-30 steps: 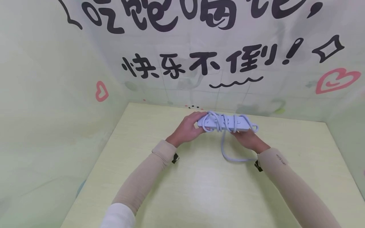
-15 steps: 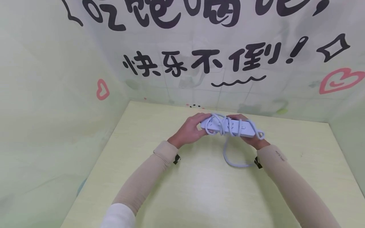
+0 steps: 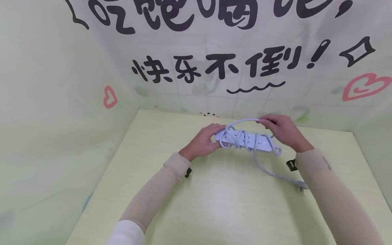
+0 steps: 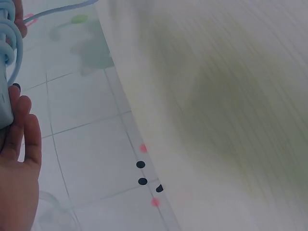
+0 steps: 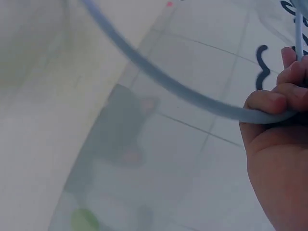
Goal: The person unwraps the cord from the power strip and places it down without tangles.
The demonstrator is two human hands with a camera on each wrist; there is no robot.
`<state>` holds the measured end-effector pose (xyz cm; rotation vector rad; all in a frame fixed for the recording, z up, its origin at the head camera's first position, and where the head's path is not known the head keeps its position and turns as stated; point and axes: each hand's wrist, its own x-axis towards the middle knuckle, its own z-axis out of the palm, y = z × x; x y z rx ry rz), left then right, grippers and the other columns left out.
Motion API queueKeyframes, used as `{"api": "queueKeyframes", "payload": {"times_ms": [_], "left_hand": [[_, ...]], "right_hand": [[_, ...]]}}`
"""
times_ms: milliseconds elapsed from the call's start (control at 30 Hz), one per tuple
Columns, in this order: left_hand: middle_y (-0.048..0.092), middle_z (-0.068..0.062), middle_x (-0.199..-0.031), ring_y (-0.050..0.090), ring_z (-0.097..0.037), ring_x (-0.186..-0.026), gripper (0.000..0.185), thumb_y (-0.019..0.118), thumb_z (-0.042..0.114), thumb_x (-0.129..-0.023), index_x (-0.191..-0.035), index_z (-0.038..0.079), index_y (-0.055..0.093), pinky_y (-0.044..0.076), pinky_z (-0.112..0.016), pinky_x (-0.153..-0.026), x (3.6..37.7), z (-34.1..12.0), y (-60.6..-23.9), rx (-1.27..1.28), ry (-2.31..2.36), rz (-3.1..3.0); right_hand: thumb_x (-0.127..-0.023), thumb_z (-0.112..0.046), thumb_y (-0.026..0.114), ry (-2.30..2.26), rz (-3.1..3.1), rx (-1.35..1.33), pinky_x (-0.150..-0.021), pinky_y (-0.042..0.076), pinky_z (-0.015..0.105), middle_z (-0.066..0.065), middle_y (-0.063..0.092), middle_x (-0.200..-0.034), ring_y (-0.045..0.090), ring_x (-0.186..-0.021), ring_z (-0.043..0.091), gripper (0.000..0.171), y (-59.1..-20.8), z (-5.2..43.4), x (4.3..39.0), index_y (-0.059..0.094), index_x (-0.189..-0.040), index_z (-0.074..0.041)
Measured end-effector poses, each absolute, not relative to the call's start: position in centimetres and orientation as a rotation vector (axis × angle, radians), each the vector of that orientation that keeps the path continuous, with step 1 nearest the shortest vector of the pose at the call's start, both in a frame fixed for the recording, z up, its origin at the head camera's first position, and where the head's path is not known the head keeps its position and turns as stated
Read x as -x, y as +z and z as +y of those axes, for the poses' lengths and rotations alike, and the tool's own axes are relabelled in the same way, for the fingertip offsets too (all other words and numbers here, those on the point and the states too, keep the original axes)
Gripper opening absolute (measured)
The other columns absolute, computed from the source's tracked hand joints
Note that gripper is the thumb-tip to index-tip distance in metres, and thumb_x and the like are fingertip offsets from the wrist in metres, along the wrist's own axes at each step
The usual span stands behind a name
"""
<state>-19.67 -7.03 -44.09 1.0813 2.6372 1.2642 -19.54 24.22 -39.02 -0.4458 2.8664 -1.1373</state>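
The left wrist view cuts off most of the power strip (image 4: 5, 103), and the table (image 4: 231, 120) is blurred

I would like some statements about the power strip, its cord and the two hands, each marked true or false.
1. The left hand grips one end of the power strip. True.
2. The right hand rests flat on the table. False: it pinches a loop of the cord above the strip.
3. Part of the cord is wound around the strip. True.
4. The plug is held in the left hand. False: it lies on the table near the right sleeve.
5. The strip is black. False: it is white.
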Motion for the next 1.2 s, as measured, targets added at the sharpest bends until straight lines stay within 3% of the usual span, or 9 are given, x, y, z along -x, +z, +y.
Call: {"api": "queueKeyframes", "payload": {"times_ms": [133,367,533,667,867,1100,1200], "left_hand": [[0.066,-0.004,-0.134,0.060,-0.019,-0.123,0.057,0.077,0.022,-0.092,-0.144,0.010,0.056,0.051,-0.037,-0.108,19.7,-7.1,-44.1,-1.092,1.200,2.677],[0.066,-0.005,-0.135,0.060,-0.020,-0.124,0.060,0.074,0.019,-0.093,-0.148,0.009,0.052,0.050,-0.038,-0.108,20.0,-7.1,-44.5,-1.006,1.159,2.761],[0.066,-0.009,-0.134,0.060,-0.022,-0.121,0.057,0.073,0.016,-0.093,-0.146,0.006,0.053,0.052,-0.039,-0.106,20.3,-7.2,-44.3,-0.962,1.148,2.840],[0.065,-0.009,-0.135,0.060,-0.023,-0.121,0.059,0.075,0.020,-0.093,-0.146,0.007,0.053,0.052,-0.040,-0.106,20.6,-7.4,-43.9,-0.896,1.195,2.860],[0.063,-0.012,-0.138,0.062,-0.026,-0.120,0.062,0.076,0.022,-0.092,-0.146,0.005,0.052,0.050,-0.043,-0.109,20.9,-7.8,-43.5,-0.840,1.310,2.863],[0.067,-0.014,-0.130,0.064,-0.027,-0.117,0.063,0.077,0.021,-0.092,-0.146,0.000,0.051,0.026,-0.043,-0.128,20.9,-8.0,-42.7,-0.831,1.409,2.866],[0.067,-0.015,-0.130,0.064,-0.028,-0.121,0.061,0.077,0.019,-0.091,-0.144,0.000,0.053,0.024,-0.043,-0.129,20.8,-8.0,-42.4,-0.852,1.455,2.858]], "right_hand": [[-0.103,-0.024,0.061,-1.128,2.992,0.519,-0.067,0.043,0.020,0.011,0.074,-0.099,0.054,-0.077,0.014,0.026,-36.5,24.3,18.6,0.075,-0.117,-0.006],[-0.094,-0.007,0.071,-1.205,3.051,0.890,-0.052,0.035,0.017,0.000,0.066,-0.075,0.043,-0.058,0.004,0.011,-34.7,23.2,16.2,0.080,-0.102,-0.008],[-0.088,0.001,0.074,-1.189,2.971,1.046,-0.047,0.032,0.016,-0.007,0.060,-0.070,0.037,-0.053,-0.001,0.014,-34.7,22.7,14.3,0.079,-0.090,-0.012],[-0.089,-0.002,0.074,-1.097,2.868,1.050,-0.051,0.039,0.016,-0.012,0.062,-0.071,0.042,-0.056,-0.003,0.017,-35.4,22.6,13.0,0.077,-0.087,-0.019],[-0.093,-0.010,0.072,-0.936,2.732,0.992,-0.059,0.045,0.019,-0.016,0.060,-0.072,0.047,-0.062,-0.003,0.011,-37.5,22.5,12.6,0.078,-0.095,-0.018],[-0.094,-0.009,0.071,-0.780,2.748,0.933,-0.062,0.044,0.021,-0.011,0.066,-0.076,0.047,-0.063,-0.001,0.008,-40.4,23.3,14.4,0.076,-0.093,-0.015],[-0.095,-0.010,0.070,-0.733,2.782,0.873,-0.064,0.046,0.023,-0.006,0.070,-0.080,0.050,-0.066,0.002,0.007,-41.4,23.9,15.5,0.077,-0.095,-0.012]]}}
